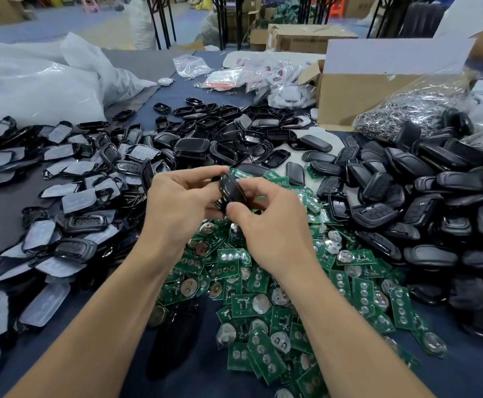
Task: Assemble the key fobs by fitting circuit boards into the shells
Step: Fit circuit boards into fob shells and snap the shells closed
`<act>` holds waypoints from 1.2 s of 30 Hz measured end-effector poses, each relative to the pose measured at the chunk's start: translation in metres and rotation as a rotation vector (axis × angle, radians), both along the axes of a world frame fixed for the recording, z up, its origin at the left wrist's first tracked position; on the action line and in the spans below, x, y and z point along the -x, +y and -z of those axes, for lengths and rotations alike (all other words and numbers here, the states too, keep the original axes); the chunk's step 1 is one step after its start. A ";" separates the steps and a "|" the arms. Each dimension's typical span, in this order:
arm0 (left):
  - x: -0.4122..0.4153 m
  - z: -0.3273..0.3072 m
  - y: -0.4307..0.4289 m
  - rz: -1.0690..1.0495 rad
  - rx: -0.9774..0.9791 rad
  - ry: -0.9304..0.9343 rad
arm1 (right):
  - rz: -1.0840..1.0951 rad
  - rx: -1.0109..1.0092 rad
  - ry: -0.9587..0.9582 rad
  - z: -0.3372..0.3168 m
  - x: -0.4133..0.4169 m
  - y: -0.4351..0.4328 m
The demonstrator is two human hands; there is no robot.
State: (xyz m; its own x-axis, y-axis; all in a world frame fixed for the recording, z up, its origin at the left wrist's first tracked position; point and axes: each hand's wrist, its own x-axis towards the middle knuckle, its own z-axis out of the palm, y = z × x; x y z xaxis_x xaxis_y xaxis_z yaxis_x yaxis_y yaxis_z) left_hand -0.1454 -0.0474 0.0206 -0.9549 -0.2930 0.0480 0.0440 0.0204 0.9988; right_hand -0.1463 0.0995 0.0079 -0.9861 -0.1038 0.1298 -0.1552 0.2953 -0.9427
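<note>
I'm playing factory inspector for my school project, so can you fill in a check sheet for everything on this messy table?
Surface: dark table, mostly buried under parts.
Job's things: green circuit boards heaped in the middle; black shell held above them; more shells piled at right; film-covered pieces piled at left.
Clutter: white plastic bags, cardboard box, bag of metal rings.
Hands: left hand and right hand both pinch the black shell.
Cables: nothing seen.
Surroundings: cartons and black metal legs behind the table.
</note>
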 end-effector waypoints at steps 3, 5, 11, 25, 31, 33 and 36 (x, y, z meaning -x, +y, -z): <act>-0.001 -0.001 0.000 0.060 -0.085 -0.046 | 0.044 -0.076 0.081 0.001 -0.002 0.000; -0.002 -0.002 -0.002 0.114 -0.150 -0.085 | 0.067 -0.112 0.115 0.001 -0.002 0.001; -0.001 -0.003 -0.006 0.256 -0.199 -0.126 | 0.074 -0.160 0.171 0.003 0.000 0.001; -0.001 0.000 -0.016 0.349 -0.252 -0.059 | -0.031 0.011 0.149 -0.001 0.005 0.011; -0.003 -0.003 -0.014 0.386 -0.133 -0.024 | -0.025 -0.156 0.198 -0.001 0.005 0.014; -0.004 -0.003 -0.011 0.342 -0.104 -0.018 | -0.011 -0.214 0.232 -0.002 0.001 0.011; -0.005 -0.001 -0.004 0.203 -0.069 -0.017 | -0.022 -0.283 0.303 -0.003 -0.006 0.003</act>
State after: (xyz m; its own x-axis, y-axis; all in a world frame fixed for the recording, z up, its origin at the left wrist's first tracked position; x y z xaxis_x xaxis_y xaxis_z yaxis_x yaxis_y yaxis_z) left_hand -0.1408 -0.0516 0.0212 -0.9952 -0.0965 0.0175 0.0230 -0.0557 0.9982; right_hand -0.1406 0.1027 0.0106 -0.9050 -0.1974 0.3767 -0.4218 0.5301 -0.7356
